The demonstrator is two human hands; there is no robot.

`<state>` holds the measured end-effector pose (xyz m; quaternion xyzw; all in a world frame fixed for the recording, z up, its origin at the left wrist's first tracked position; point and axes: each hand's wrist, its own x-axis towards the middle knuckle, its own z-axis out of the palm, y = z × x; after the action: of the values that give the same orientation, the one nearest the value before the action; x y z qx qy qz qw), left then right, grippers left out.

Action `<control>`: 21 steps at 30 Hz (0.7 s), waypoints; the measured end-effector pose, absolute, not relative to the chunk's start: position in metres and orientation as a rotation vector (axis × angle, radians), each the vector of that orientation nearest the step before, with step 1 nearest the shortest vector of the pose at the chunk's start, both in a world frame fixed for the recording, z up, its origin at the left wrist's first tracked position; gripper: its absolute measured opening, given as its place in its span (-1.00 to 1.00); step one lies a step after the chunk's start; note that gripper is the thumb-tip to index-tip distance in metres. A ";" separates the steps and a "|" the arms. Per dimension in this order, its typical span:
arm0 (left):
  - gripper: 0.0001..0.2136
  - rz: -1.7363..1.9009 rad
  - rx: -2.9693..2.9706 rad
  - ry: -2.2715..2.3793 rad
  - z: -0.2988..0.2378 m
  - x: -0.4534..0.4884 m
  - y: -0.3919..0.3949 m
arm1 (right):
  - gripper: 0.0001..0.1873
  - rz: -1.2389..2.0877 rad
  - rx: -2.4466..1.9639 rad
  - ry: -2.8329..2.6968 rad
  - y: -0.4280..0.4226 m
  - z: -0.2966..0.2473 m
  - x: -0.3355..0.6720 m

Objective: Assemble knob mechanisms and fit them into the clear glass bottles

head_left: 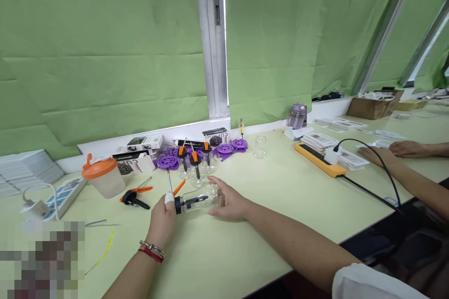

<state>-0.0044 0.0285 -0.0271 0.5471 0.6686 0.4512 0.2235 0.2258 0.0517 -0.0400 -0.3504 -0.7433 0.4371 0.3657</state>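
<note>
A clear glass bottle (203,196) lies sideways between my two hands, just above the table. My right hand (233,200) is wrapped around its base end, fingers above and thumb below. At the other end, my left hand (163,218) grips the black cap (178,205), from which an orange lever (180,188) and a thin metal spout (170,181) stick out. A black tube shows inside the glass. Behind it stand several similar capped bottles (196,168). A loose black cap with an orange lever (135,199) lies left of my left hand.
Purple plastic pieces (167,162) and printed boxes (137,163) line the wall. An orange-lidded cup (107,178) and white power strip (68,194) stand left. Rightward are an upside-down-looking glass bottle (260,147), a yellow power strip (317,161), paper stacks and another person's hands (380,155).
</note>
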 end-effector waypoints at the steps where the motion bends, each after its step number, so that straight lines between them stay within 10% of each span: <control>1: -0.74 1.241 1.579 1.858 -0.025 -0.003 0.026 | 0.01 0.983 -0.906 -1.986 0.050 -0.040 0.225; 9: -0.72 1.190 2.048 1.361 -0.023 0.005 0.010 | -0.17 0.501 -0.940 -2.046 0.058 -0.049 0.221; 21: -0.60 1.205 1.727 2.586 -0.033 -0.106 0.070 | -0.20 0.324 -1.442 -1.693 0.136 -0.076 0.273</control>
<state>-0.1058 0.0702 -0.0330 0.5154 0.7718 0.3596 -0.0968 0.2734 0.1365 -0.0764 -0.5785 -0.6792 0.1299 0.4325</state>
